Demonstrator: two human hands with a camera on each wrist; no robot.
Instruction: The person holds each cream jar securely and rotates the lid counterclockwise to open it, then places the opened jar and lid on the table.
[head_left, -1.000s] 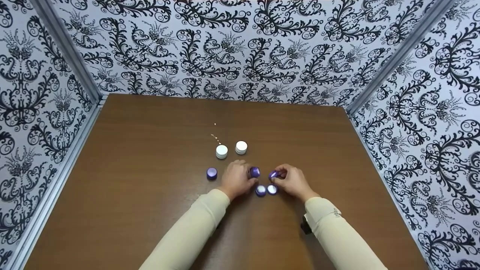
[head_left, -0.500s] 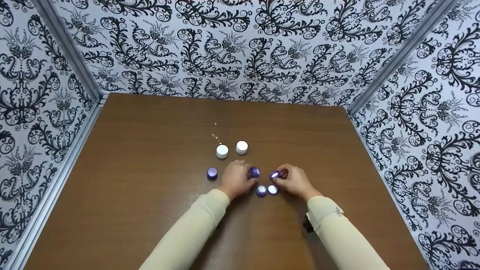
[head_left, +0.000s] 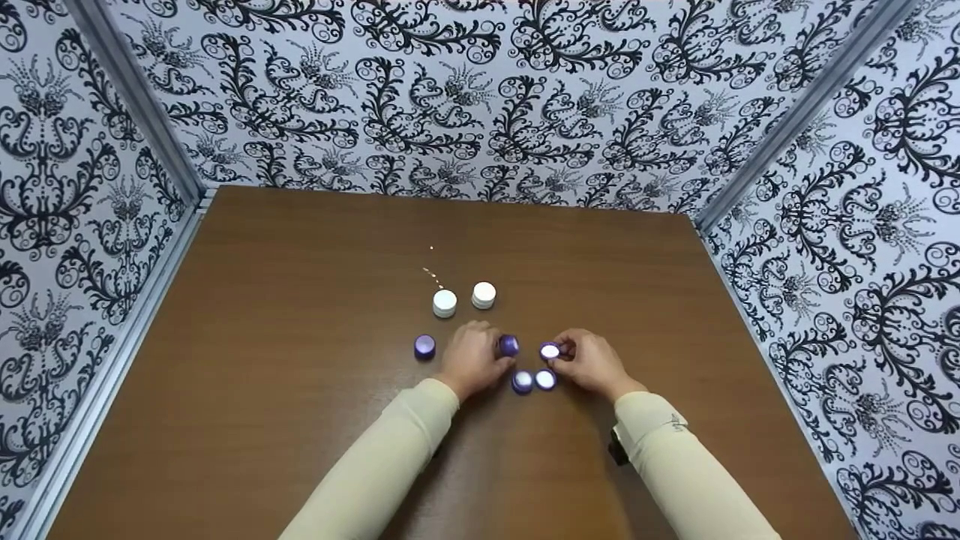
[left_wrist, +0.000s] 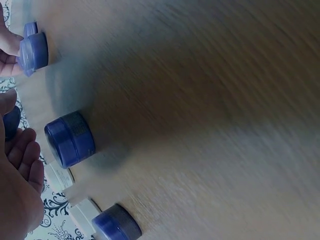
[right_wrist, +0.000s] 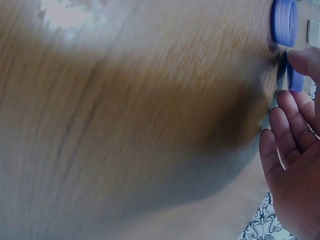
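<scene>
My left hand (head_left: 474, 356) grips a small purple jar (head_left: 508, 345), tilted with one end toward the right. My right hand (head_left: 591, 364) pinches a purple lid (head_left: 550, 351) between thumb and fingers, its white face turned up. A short gap separates these two pieces. Just in front of them on the table are a round purple jar (head_left: 523, 382) and a purple piece with a white face (head_left: 545, 379), side by side. In the left wrist view the held jar (left_wrist: 12, 122) is mostly hidden by the palm. The right wrist view shows part of the held lid (right_wrist: 296, 79).
Another purple jar (head_left: 424, 347) stands left of my left hand. Beyond it are two white round containers (head_left: 445, 303), with small pale specks (head_left: 433, 276) behind. Patterned walls (head_left: 450, 97) enclose the brown table (head_left: 300, 300) at the back and sides.
The lid in my right hand has turned from tilted to showing its white face more fully upward. My left hand and its jar have stayed nearly in place.
</scene>
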